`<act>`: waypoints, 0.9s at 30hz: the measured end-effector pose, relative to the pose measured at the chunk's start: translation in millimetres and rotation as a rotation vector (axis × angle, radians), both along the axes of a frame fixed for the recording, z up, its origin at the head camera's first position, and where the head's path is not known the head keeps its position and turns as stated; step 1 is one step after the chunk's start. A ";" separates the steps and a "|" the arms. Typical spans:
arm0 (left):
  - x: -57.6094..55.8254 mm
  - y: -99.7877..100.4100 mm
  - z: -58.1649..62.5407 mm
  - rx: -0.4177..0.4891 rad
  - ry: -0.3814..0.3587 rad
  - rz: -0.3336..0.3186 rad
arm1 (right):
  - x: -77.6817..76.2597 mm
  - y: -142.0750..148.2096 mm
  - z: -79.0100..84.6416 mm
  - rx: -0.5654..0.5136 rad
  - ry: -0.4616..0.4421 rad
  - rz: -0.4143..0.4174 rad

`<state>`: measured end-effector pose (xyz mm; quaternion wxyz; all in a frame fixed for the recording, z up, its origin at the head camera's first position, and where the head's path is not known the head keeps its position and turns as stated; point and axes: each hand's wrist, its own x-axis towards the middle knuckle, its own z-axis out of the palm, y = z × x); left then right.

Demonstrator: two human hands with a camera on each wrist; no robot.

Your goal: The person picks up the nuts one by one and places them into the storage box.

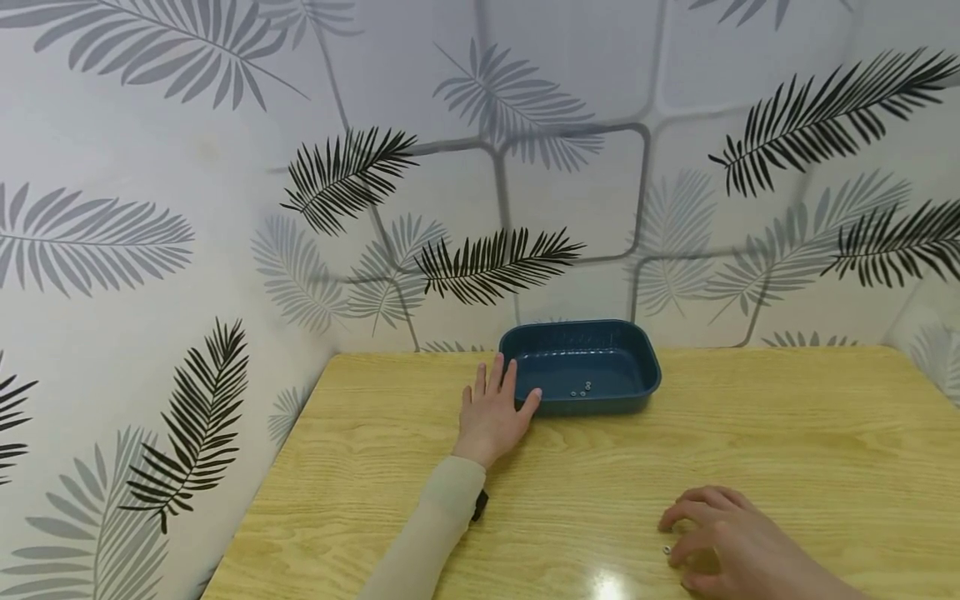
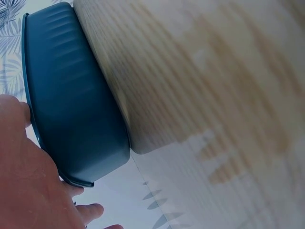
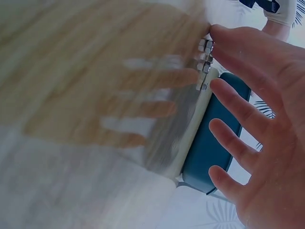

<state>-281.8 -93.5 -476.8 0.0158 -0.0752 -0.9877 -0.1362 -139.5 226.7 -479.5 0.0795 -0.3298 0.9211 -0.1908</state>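
Note:
My left hand [image 1: 492,417] rests at the left front corner of a dark blue plastic tray [image 1: 581,407], its fingers spread. In the left wrist view the same hand [image 2: 28,176] overlaps the tray's rim, with the tray's outer wall [image 2: 71,95] facing the camera. Several small metal nuts [image 1: 582,393] lie inside the tray. Nearer the front, my right hand [image 1: 738,542] hovers low over the table with bent, parted fingers. One nut [image 1: 667,550] shows beside its fingertips; in the right wrist view several hex nuts [image 3: 205,62] stand by the thumb and index fingertips.
The wood-grain table [image 1: 360,467] has a glossy top that reflects light. Behind the tray rises a wall [image 1: 570,192] with a feather pattern, which also runs along the left side. A dark band [image 1: 480,505] sits at the left wrist.

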 end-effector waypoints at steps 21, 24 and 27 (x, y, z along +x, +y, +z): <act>-0.6 0.4 -1.7 0.007 0.012 0.001 | -1.2 9.4 1.5 0.016 -0.072 -0.043; -0.6 0.1 -0.7 0.020 0.018 -0.003 | -1.7 10.4 1.3 0.020 -0.090 -0.051; -0.4 -0.1 0.6 0.022 0.018 -0.003 | -2.3 10.8 1.3 0.024 -0.092 -0.041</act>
